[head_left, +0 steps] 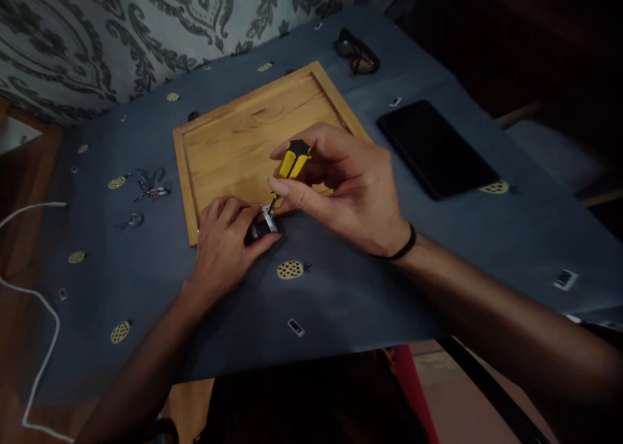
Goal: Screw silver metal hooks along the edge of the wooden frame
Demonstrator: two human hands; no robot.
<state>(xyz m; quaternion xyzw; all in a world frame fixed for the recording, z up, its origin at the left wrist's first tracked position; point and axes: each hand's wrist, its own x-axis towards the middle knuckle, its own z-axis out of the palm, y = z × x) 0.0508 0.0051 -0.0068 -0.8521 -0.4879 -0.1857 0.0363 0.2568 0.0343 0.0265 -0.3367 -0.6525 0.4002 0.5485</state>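
My right hand (350, 184) grips a yellow and black screwdriver (293, 161) between thumb and fingers, its shaft slanting down to the left. The tip meets a small metal and black part (267, 222) at the near edge of a wooden tray (182, 191). That part is pinched by my left hand (228, 236), thumb on the near side and fingers beyond. What the part belongs to cannot be made out, since the left fingers cover some of it.
Small metal pieces (150, 187) and a clear curved piece (130, 221) lie on the blue tablecloth (341, 301) at left. A black tablet (435, 148) rests at right, with sunglasses (357, 51) beyond the tray. A white cable (53, 340) runs down the left side.
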